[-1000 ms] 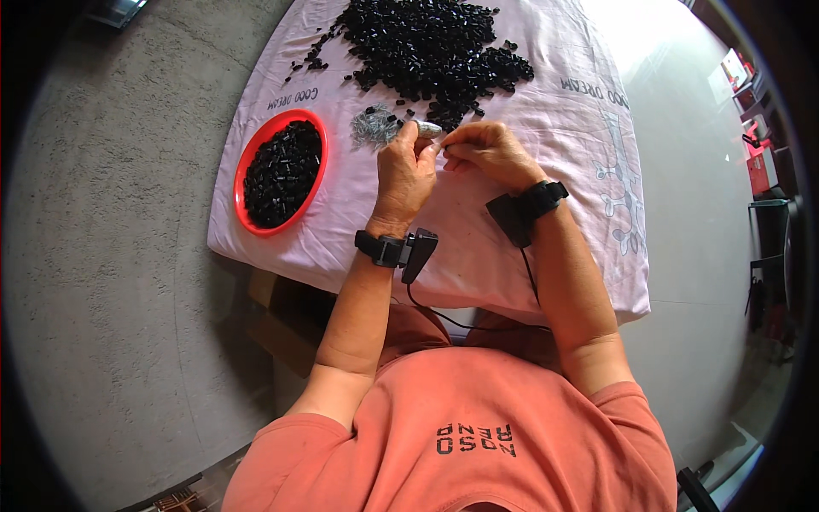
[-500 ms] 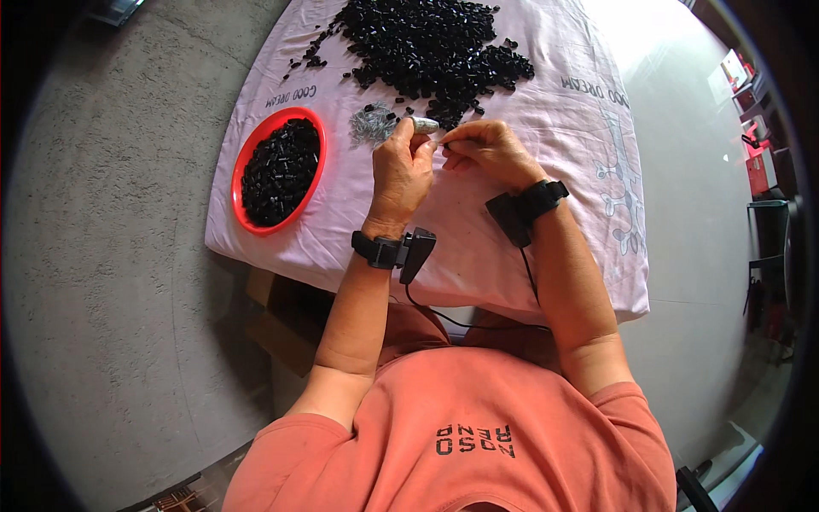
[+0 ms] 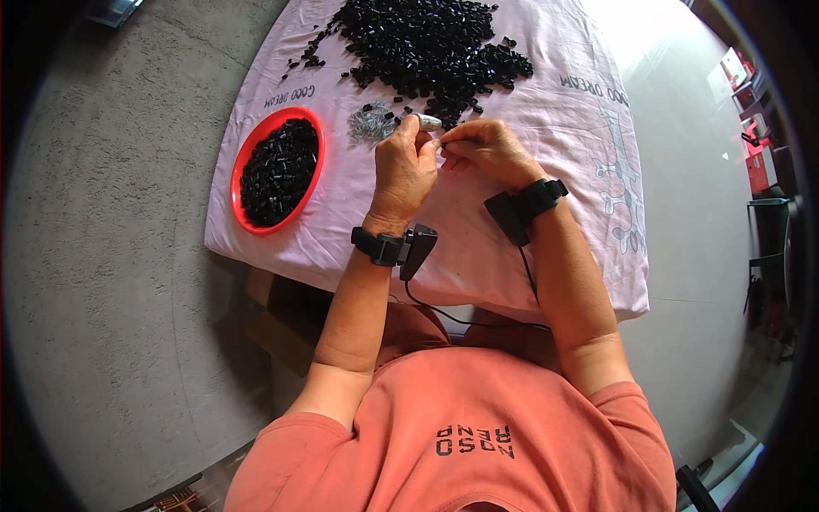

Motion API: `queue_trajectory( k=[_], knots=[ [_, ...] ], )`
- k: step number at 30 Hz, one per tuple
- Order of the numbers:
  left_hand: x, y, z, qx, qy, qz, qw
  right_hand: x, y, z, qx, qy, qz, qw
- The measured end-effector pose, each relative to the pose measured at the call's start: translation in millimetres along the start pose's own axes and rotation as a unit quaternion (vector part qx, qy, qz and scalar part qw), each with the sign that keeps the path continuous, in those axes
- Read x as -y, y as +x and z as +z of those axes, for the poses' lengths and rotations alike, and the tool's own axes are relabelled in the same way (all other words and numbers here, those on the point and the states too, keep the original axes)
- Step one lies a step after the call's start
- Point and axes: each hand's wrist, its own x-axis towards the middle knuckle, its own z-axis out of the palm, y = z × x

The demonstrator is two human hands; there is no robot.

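Observation:
My left hand (image 3: 404, 175) and my right hand (image 3: 490, 149) meet at their fingertips above the cloth. A silver-grey wrapping or sleeve (image 3: 428, 123) covers the tip of my left forefinger. My right thumb and forefinger pinch a small black piece (image 3: 443, 147), partly hidden by the fingers. The left thumb is bent in close to it; whatever lies between the left fingers is too small to make out. Just left of the hands lies a small heap of thin silvery metal pins or wires (image 3: 368, 126). Beyond the fingers spreads a large pile of small black pieces (image 3: 418, 51).
A red bowl (image 3: 235, 183) full of similar black pieces stands at the table's left side. Pink printed cloth (image 3: 478, 256) covers the table. Each wrist wears a black strapped device, and a cable (image 3: 461, 322) runs from them along the front edge.
Both hands stay almost in place, fingertips still together. The left hand has shifted very slightly, with its wrapped forefinger tilting a little.

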Motion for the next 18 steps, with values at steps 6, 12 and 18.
queue_trajectory(
  k=[6,12,18],
  knots=[
    [-7.6,5.4,2.9,-0.005,0.029,0.05,0.998,0.4,-0.3,-2.0,-0.009,-0.014,-0.013,1.0],
    [-5.2,15.8,8.8,0.007,0.011,0.062,0.998,1.9,-1.9,-7.6,-0.026,-0.043,-0.043,0.998],
    [-1.5,25.1,15.5,0.016,-0.03,0.01,0.999,2.4,-2.5,-14.2,-0.056,-0.053,-0.045,0.996]
  ],
)
